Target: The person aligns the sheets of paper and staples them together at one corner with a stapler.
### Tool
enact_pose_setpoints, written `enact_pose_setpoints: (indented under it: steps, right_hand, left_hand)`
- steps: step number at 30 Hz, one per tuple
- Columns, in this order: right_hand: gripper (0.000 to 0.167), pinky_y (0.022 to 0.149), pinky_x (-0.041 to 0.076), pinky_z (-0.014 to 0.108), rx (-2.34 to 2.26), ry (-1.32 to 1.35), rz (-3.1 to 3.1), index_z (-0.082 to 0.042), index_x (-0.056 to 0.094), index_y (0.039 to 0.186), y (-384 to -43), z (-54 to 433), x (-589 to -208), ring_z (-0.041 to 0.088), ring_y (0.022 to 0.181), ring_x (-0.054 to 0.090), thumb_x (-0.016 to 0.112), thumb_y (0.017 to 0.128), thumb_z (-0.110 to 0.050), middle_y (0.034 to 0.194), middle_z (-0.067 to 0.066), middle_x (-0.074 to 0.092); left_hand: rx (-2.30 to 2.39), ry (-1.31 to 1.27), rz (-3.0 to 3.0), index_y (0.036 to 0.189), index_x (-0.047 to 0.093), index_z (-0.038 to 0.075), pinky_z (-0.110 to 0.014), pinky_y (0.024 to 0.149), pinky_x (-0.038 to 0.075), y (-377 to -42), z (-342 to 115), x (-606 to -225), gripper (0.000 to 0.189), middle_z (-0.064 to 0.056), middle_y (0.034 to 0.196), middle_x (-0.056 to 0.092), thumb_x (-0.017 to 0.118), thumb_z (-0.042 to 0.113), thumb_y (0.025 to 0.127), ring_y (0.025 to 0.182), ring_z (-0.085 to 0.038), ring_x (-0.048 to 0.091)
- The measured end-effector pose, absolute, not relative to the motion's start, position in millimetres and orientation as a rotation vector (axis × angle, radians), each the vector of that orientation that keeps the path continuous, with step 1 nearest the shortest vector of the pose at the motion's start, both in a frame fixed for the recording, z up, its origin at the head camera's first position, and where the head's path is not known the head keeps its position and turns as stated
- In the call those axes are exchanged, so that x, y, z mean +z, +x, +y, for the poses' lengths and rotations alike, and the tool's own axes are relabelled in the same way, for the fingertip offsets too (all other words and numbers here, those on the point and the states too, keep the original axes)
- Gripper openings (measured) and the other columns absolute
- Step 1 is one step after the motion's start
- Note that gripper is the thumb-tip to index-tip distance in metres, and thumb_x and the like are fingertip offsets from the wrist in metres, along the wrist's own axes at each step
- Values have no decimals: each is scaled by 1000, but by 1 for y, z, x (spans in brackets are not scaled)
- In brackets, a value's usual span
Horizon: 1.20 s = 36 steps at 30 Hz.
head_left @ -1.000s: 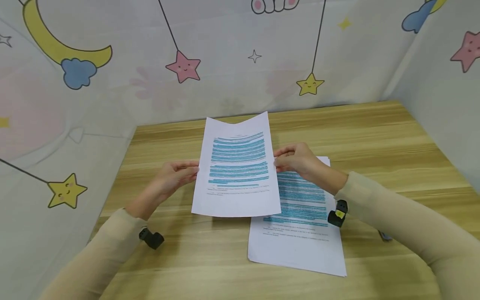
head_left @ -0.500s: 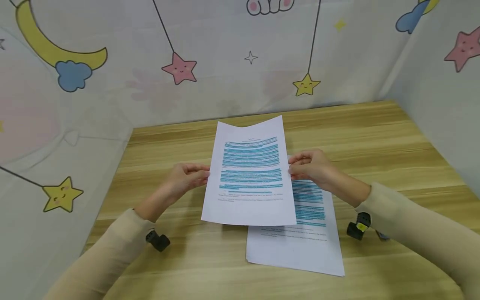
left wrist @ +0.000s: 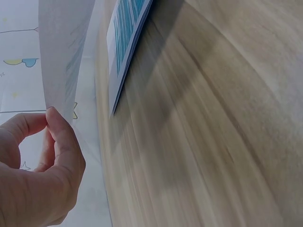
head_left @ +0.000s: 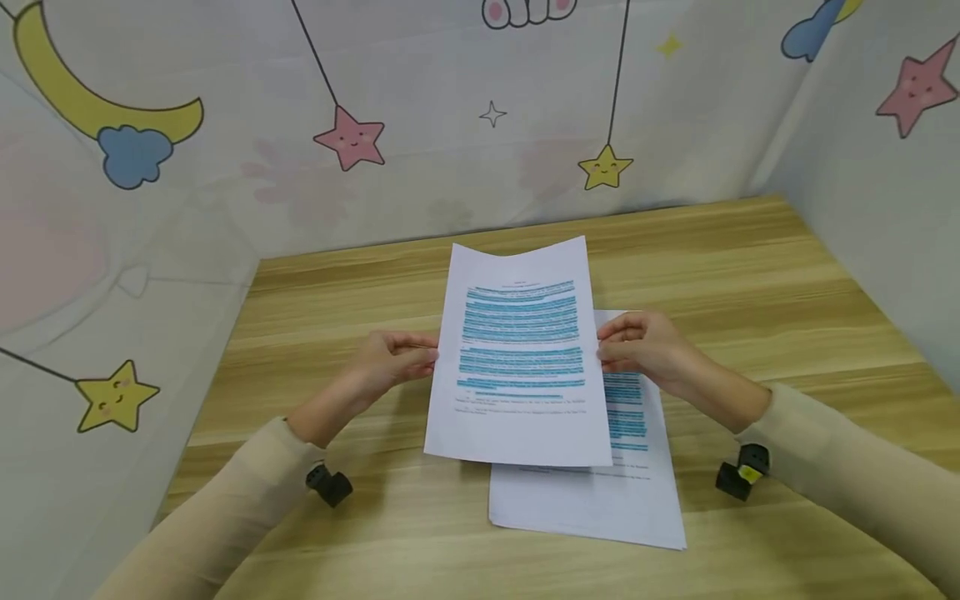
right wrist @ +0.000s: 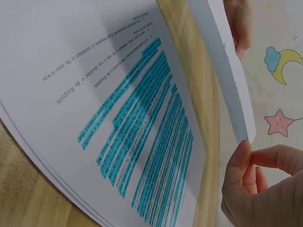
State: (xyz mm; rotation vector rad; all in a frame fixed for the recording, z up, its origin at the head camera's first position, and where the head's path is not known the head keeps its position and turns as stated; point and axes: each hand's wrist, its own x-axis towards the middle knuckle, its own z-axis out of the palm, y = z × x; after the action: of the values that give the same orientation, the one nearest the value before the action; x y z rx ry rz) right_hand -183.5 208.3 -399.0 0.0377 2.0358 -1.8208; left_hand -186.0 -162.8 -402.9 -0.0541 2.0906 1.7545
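Observation:
A white sheet of paper [head_left: 517, 375], printed with text highlighted in blue, is held raised over the table with its top edge bowed. My left hand [head_left: 390, 367] pinches its left edge between thumb and fingertips, as the left wrist view also shows at the paper's border. At the opposite edge, my right hand [head_left: 652, 350] pinches it the same way. Beneath lies a stack of paper [head_left: 585, 504], its top page highlighted in blue too. The held sheet covers the stack's upper left part in the head view. In the right wrist view, a gap shows between sheet and stack [right wrist: 71, 80].
The wooden table [head_left: 300, 317] runs back to a fabric wall [head_left: 435, 67] printed with stars and moons. More fabric closes off the left and right sides. A small black camera sits on each wrist.
Both hands have carried the sheet to the right and slightly nearer, so it now overlaps more of the stack. The stack stays in place; the head view has shifted a little.

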Motion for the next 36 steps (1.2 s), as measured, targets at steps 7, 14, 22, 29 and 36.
enact_pose_setpoints:
  steps: [7,14,22,29,36]
  right_hand:
    - [35,77,61,32,-1834,68,2020,16,50,119,-173,221,-403,19,76,66,67,91,5,88,9,64]
    - [33,75,61,31,-1811,49,2065,17,51,119,-163,233,-409,19,77,66,66,91,6,88,10,64]
    - [34,75,61,32,-1796,48,2119,17,53,117,-154,245,-418,18,78,65,69,90,5,87,10,65]
    - [34,73,61,31,-1780,52,2126,17,53,119,-150,254,-425,16,77,66,68,91,4,86,8,65]
    - [33,75,62,32,-1771,78,2122,18,53,117,-144,261,-428,17,78,65,68,91,4,86,9,64]
  left_hand:
    - [1704,-11,2121,120,62,-11,-39,90,57,-183,-153,-412,29,-14,104,72,65,5,96,84,-15,69]
    - [1644,37,2188,116,65,-10,-42,88,58,-177,-139,-421,27,-16,101,73,69,6,94,84,-20,70]
    - [1624,48,2234,110,68,-9,-41,84,60,-171,-124,-425,22,-16,98,73,70,5,92,82,-19,70]
    - [1648,93,2230,106,70,-10,-43,83,60,-170,-112,-427,19,-16,96,73,70,2,91,79,-16,70]
    - [1674,106,2188,106,70,-11,-39,79,61,-169,-103,-431,18,-16,95,73,70,-2,90,76,-15,69]
